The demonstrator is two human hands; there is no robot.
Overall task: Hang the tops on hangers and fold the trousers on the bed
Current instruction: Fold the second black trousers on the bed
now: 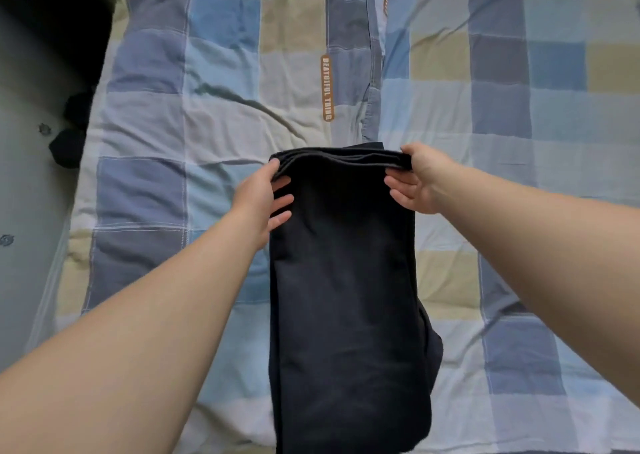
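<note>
Stretching between both hands (pixel 343 190), dark trousers (pixel 346 280) over bed (pixel 207 107).

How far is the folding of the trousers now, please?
Done: the dark trousers lie on the checked bedcover, folded lengthwise into a narrow strip. In hand: left hand and right hand grip its far end. Left: folding it shorter. No tops or hangers are visible.
</note>
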